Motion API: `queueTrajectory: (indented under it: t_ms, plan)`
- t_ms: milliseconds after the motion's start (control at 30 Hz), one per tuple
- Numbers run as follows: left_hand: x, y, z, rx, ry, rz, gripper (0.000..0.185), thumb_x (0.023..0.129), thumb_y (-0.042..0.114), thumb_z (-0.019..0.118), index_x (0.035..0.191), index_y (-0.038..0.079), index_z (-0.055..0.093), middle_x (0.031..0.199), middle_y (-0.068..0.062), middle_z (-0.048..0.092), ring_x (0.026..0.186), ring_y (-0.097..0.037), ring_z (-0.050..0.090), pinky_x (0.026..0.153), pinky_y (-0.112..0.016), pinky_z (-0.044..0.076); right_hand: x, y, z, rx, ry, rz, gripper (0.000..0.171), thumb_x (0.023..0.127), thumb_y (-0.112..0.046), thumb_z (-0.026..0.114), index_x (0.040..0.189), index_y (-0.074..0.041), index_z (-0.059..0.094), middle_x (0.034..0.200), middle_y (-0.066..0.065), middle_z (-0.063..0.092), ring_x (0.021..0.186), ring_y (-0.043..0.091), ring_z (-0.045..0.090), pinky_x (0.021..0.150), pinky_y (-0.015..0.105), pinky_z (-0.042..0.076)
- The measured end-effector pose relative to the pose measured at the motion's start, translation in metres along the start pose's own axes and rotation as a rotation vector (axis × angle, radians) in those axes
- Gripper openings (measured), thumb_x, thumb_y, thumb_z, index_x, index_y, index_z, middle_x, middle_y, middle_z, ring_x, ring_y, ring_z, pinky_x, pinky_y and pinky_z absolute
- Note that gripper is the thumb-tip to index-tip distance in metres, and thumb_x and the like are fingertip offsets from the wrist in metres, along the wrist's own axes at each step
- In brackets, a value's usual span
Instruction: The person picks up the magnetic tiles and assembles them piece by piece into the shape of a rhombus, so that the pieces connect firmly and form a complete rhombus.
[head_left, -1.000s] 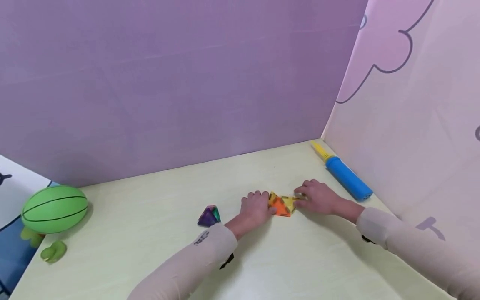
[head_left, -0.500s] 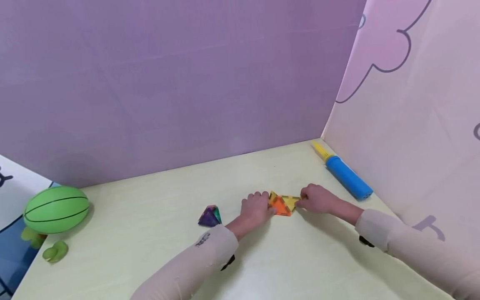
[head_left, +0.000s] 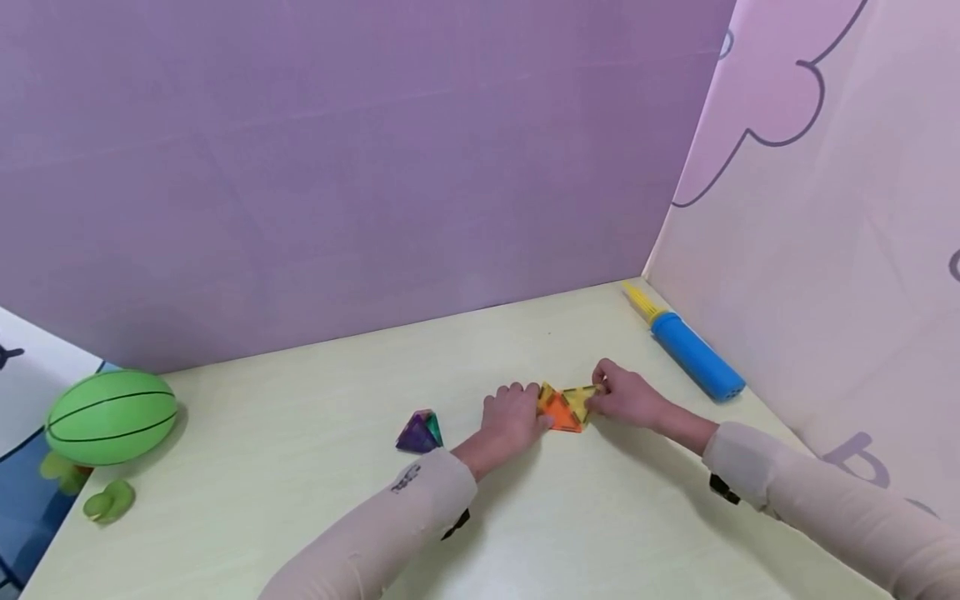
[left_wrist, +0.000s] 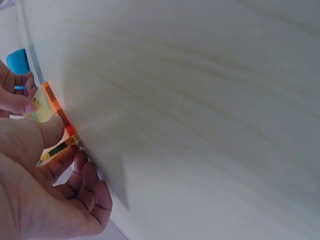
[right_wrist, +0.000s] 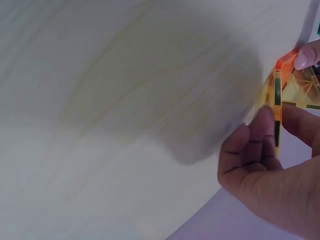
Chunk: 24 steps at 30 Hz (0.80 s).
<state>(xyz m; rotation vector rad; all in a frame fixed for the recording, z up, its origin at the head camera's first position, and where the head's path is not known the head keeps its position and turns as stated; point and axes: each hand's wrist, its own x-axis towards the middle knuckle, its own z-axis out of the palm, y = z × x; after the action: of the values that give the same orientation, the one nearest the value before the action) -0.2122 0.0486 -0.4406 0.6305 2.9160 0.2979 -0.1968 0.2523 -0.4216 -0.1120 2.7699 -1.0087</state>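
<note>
Left hand [head_left: 513, 414] and right hand [head_left: 626, 396] each pinch the orange-yellow tiles [head_left: 564, 408] on the surface [head_left: 300, 500]; no writing is readable.

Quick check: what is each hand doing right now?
Left hand: fingers curled, gripping the orange triangle tile.
Right hand: pinching the yellow triangle tile, tilted up off the table.

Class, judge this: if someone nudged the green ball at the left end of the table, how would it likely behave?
The green ball is round and lies at the edge of the table, so it would probably roll, perhaps off the edge. It looks like a toy ball, so it is likely light. Nothing visibly blocks it.
</note>
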Motion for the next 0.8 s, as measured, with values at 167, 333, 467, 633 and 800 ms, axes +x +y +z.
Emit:
queueTrajectory:
  t_ms: [167,333,467,633,800]
  plan:
    - [0.000,0.000,-0.001,-0.005,0.005,0.003,0.044,0.085,0.050,0.056,0.115,0.017,0.052,0.097,-0.002,0.055,0.088,-0.020,0.049,0.075,-0.039,0.042,0.001,-0.009,0.004,-0.056,0.020,-0.046,0.028,0.083,-0.016,0.063,0.102,-0.005,0.045,0.066,0.003,0.052,0.056,0.014,0.046,0.050,0.024,0.039]
    - [-0.002,0.000,-0.006,-0.005,0.028,0.034,0.038,0.085,0.048,0.058,0.106,0.016,0.057,0.087,0.000,0.055,0.079,-0.017,0.049,0.065,-0.034,0.042,-0.004,-0.017,0.011,-0.151,0.048,-0.136,0.028,0.084,-0.015,0.063,0.106,-0.009,0.047,0.067,0.000,0.056,0.054,0.012,0.047,0.050,0.024,0.043]
    - [-0.005,0.002,-0.008,-0.001,0.067,0.094,0.026,0.087,0.040,0.058,0.095,0.016,0.062,0.078,0.001,0.054,0.069,-0.015,0.049,0.056,-0.029,0.040,-0.007,-0.020,0.016,-0.170,0.067,-0.227,0.028,0.083,-0.014,0.064,0.107,-0.010,0.048,0.068,-0.003,0.056,0.055,0.010,0.047,0.051,0.021,0.044]
    - [-0.008,0.004,-0.008,0.020,0.105,0.133,0.019,0.091,0.034,0.054,0.082,0.018,0.060,0.070,0.002,0.050,0.064,-0.014,0.047,0.050,-0.027,0.037,-0.007,-0.022,0.020,-0.194,0.055,-0.253,0.030,0.082,-0.017,0.067,0.107,-0.013,0.051,0.070,-0.006,0.055,0.057,0.008,0.048,0.053,0.020,0.045]
    - [-0.009,0.003,-0.008,0.016,0.117,0.141,0.019,0.092,0.033,0.053,0.080,0.019,0.059,0.068,0.003,0.047,0.063,-0.014,0.045,0.050,-0.027,0.035,-0.008,-0.024,0.022,-0.205,0.046,-0.254,0.032,0.082,-0.020,0.068,0.108,-0.015,0.050,0.071,-0.008,0.055,0.058,0.008,0.049,0.054,0.020,0.045]
